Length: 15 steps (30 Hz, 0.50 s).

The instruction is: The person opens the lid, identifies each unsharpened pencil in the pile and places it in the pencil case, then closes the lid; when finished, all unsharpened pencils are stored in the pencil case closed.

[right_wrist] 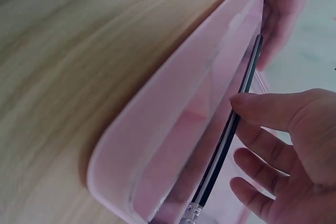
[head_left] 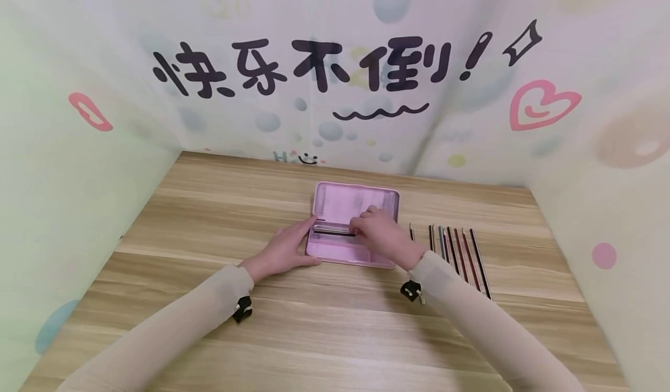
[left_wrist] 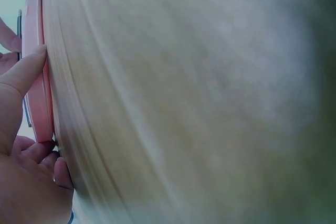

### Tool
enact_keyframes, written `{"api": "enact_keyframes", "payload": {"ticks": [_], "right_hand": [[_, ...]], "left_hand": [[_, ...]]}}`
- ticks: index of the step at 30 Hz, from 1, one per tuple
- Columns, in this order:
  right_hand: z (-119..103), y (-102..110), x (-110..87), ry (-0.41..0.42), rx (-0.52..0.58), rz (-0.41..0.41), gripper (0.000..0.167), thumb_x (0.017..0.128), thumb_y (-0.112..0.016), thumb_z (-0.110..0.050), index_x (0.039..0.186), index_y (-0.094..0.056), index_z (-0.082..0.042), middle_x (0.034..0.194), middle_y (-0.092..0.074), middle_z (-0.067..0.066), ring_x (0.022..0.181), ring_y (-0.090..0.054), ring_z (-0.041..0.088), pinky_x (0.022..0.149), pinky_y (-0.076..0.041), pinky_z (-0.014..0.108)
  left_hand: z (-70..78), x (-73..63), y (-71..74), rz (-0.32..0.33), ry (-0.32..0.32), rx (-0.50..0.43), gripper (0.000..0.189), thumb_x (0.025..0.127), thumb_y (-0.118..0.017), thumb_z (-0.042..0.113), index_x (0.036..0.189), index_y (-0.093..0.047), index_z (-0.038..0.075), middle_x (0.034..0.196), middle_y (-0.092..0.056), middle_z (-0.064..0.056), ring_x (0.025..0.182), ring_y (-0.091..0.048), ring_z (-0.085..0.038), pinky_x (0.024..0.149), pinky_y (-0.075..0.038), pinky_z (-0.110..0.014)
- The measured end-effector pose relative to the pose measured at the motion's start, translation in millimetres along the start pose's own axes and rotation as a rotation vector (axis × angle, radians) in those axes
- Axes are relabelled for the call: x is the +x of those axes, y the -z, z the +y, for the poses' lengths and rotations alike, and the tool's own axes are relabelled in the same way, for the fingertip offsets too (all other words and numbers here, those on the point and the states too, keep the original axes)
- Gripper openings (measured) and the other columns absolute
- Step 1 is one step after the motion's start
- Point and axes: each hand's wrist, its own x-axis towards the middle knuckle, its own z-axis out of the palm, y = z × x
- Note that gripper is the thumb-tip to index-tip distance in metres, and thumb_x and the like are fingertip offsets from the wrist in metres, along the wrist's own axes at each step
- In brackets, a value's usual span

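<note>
A pink pencil case (head_left: 345,252) lies unfolded on the wooden table, its lid (head_left: 337,201) leaning back behind the tray. My left hand (head_left: 280,253) holds the case's left end, the thumb along the front wall and the curled fingers round the side. Over the tray, my right hand (head_left: 384,236) pinches a black-and-silver striped pencil (right_wrist: 223,142) between thumb and index finger. This pencil lies along the case, a shiny metal band at its near end. Other pencils in the case, if any, are hard to make out.
To the right, several pencils (head_left: 454,249) in dark, red and blue lie side by side, partly under my right forearm. One short-looking dark pencil (head_left: 412,231) lies apart, nearer the case. A printed curtain (head_left: 314,130) hangs behind the table.
</note>
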Motion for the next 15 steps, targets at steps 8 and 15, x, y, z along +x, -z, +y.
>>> {"api": "enact_keyframes", "payload": {"ticks": [8, 15], "right_hand": [[-0.8, -3.8, 6.5, -0.011, 0.008, -0.038, 0.009, 0.092, -0.078, -0.010, 0.100, -0.076, -0.012, 0.096, -0.074, 0.003, 0.094, -0.059, 0.026, 0.089, -0.050, 0.044], [0.2, -8.1, 6.9, -0.017, 0.000, -0.031, 0.006, 0.092, -0.078, -0.010, 0.098, -0.075, -0.011, 0.095, -0.074, 0.003, 0.094, -0.060, 0.026, 0.087, -0.050, 0.044]], "left_hand": [[-0.1, 0.9, 0.0, -0.006, -0.003, 0.012, 0.103, 0.088, -0.084, 0.039, 0.164, -0.025, 0.002, 0.162, -0.039, -0.024, 0.148, -0.039, -0.042, 0.117, -0.028, -0.066], [-0.8, 1.6, -0.8, -0.011, 0.006, 0.007, 0.103, 0.089, -0.083, 0.039, 0.165, -0.023, 0.003, 0.164, -0.037, -0.023, 0.149, -0.037, -0.042, 0.119, -0.026, -0.065]]}}
